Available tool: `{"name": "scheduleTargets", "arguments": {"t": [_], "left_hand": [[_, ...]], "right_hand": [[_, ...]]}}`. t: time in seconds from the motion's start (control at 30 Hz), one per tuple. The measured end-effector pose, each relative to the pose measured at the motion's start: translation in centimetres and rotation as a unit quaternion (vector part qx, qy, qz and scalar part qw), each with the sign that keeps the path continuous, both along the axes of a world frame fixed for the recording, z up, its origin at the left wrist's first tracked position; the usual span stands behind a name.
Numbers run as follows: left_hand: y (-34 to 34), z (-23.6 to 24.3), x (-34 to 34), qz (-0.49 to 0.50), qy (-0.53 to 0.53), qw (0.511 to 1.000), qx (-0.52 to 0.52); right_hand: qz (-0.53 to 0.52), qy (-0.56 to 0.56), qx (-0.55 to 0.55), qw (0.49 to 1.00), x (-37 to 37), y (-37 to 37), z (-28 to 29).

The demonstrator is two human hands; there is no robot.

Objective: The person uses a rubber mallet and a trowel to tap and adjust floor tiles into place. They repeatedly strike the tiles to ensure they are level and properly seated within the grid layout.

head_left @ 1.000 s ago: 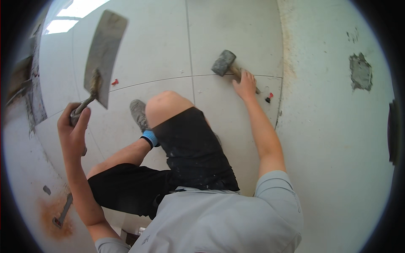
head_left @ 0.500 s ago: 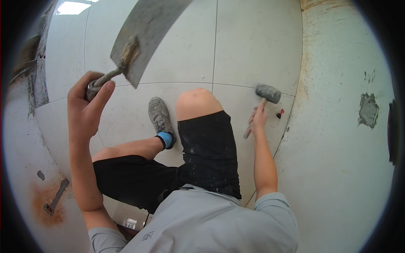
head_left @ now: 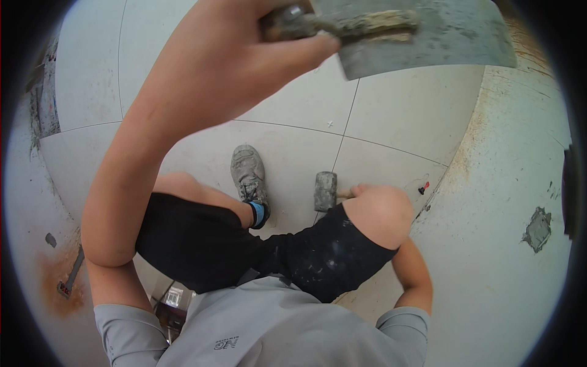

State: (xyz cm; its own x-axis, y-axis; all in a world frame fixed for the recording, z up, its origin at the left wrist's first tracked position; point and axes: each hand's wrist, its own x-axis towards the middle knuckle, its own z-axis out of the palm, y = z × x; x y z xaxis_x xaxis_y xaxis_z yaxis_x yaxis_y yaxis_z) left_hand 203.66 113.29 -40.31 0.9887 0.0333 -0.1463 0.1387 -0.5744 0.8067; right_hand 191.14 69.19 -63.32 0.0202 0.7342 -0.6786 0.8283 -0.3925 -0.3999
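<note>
My left hand (head_left: 226, 67) is raised high near the top of the view, its fingers closed around the handle of a trowel. The trowel's broad grey, mortar-smeared metal blade (head_left: 455, 37) points to the right, above the floor. Low by my bent right knee, a mallet with a dirty grey head (head_left: 326, 191) is held by its short handle. Only a few fingers of my right hand (head_left: 359, 190) show on that handle; the knee hides the rest. Pale floor tiles (head_left: 391, 116) with thin dark joints lie beneath both tools.
A small red and black piece (head_left: 423, 188) lies near the right wall (head_left: 495, 244), which bears a grey mortar patch (head_left: 538, 230). A white cross-shaped mark (head_left: 330, 123) is near a tile joint. My dusty grey shoe (head_left: 249, 174) stands on the tiles. Rough debris edges the far left.
My left hand has lifted the trowel and swung it to the right, closer to the view. My right hand has drawn the mallet left and nearer, behind my knee, which has swung right.
</note>
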Motion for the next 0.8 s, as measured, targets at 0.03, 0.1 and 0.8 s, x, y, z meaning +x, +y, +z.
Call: {"name": "scheduleTargets", "arguments": {"t": [0.03, 0.1, 0.8], "left_hand": [[-0.1, -0.7, 0.7, -0.005, -0.019, 1.0, 0.0], [-1.9, 0.7, 2.7, -0.011, 0.01, 0.999, -0.03], [20.9, -5.5, -4.4, 0.309, 0.048, 0.947, 0.071]], "right_hand": [[-0.016, -0.032, 0.02, 0.999, 2.1, 0.2, -0.6], [-0.12, -0.099, 0.068, 0.986, 7.0, -0.1, -0.5], [-0.452, -0.242, -0.042, 0.857, 29.2, 7.8, 17.6]]}}
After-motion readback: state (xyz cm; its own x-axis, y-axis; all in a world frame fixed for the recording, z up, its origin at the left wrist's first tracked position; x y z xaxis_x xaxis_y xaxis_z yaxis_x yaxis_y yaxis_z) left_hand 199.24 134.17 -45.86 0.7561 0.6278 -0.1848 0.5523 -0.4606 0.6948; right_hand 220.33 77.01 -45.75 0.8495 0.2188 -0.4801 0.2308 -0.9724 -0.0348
